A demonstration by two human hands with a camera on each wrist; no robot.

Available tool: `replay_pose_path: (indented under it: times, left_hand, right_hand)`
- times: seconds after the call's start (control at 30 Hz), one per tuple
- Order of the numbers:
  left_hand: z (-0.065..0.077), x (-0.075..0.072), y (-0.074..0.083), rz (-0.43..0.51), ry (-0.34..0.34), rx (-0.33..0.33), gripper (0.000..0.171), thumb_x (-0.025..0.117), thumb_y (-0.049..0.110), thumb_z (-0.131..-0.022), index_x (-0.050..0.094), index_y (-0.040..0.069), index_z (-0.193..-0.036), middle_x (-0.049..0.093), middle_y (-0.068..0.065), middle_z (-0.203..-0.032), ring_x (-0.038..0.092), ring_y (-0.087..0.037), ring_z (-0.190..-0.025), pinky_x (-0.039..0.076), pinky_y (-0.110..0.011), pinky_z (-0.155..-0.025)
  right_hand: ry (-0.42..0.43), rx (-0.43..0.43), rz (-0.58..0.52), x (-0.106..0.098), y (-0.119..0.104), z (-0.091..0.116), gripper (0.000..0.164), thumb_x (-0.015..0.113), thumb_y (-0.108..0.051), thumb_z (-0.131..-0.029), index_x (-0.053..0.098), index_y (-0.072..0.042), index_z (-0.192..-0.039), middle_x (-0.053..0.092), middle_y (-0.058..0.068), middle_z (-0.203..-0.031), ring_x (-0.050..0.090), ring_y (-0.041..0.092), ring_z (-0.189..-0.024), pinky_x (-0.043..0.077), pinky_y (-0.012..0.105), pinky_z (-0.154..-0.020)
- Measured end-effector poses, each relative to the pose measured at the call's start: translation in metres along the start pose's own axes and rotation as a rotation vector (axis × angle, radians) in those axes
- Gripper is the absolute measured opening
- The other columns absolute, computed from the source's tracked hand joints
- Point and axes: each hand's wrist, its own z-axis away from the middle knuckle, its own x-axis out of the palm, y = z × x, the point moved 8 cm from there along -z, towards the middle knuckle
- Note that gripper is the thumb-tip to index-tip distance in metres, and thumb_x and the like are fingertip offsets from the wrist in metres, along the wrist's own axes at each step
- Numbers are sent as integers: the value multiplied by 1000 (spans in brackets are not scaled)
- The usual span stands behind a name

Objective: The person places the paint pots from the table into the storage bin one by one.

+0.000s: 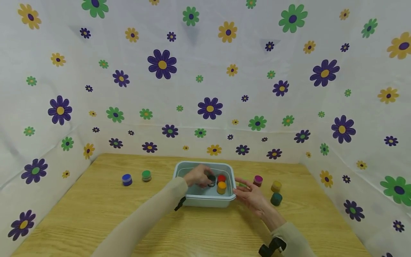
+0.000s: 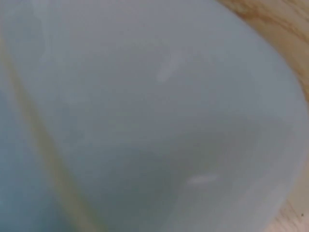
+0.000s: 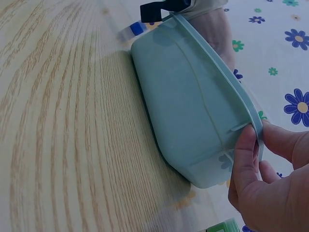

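Note:
A pale blue-green plastic bin (image 1: 208, 202) stands on the wooden table. My left hand (image 1: 197, 175) reaches into it, fingers and thumb around a small dark-lidded jar (image 1: 211, 181). Beside that jar, inside the bin, are a red-lidded jar (image 1: 221, 178) and an orange jar (image 1: 221, 187). At the bin's right end, my right hand (image 1: 252, 197) pinches the rim; the right wrist view has its thumb on one side and fingers (image 3: 246, 162) on the other. Only the bin's blurred wall (image 2: 159, 106) fills most of the left wrist view.
Left of the bin stand a blue jar (image 1: 126, 180) and a green-lidded jar (image 1: 146, 176). To the right are a magenta-lidded jar (image 1: 258, 180), a yellow jar (image 1: 276, 186) and a dark green jar (image 1: 276, 199). A light green jar (image 1: 242, 184) is partly hidden by my right hand. Flowered cloth surrounds the table.

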Motion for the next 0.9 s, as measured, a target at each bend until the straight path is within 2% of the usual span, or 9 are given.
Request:
replay_pose_path:
  times: [0.2, 0.4, 0.67, 0.9]
  left_hand:
    - [-4, 1, -1, -8, 3, -8, 39, 67, -7, -84, 65, 1, -122, 65, -16, -100, 65, -23, -71, 61, -34, -67]
    - [-6, 3, -2, -19, -7, 0, 38, 65, -8, -85, 65, 2, -122, 67, -15, -98, 62, -20, -67, 60, -29, -62]
    - [-4, 4, 1, -22, -30, 23, 42, 62, -10, -85, 63, 2, -126, 68, -16, -100, 61, -21, -68, 60, -33, -65]
    - [-7, 6, -2, -13, -47, 11, 46, 62, -10, -84, 60, 1, -129, 68, -17, -96, 62, -21, -69, 60, -32, -66]
  right_hand:
    - [7, 8, -3, -1, 0, -1, 57, 65, -6, -94, 42, -5, -146, 61, 16, -121, 65, 25, -105, 57, 31, -91]
    - [-6, 7, -4, 0, 0, -1, 57, 64, -6, -94, 40, -5, -147, 60, 17, -122, 65, 23, -104, 58, 30, -89]
    - [-9, 9, -20, 0, 1, -2, 56, 62, -3, -95, 40, -5, -147, 62, 12, -114, 66, 20, -99, 58, 27, -87]
    - [-12, 6, -11, 0, 2, -2, 57, 63, -5, -94, 40, -5, -147, 62, 14, -117, 66, 20, -98, 58, 28, -87]
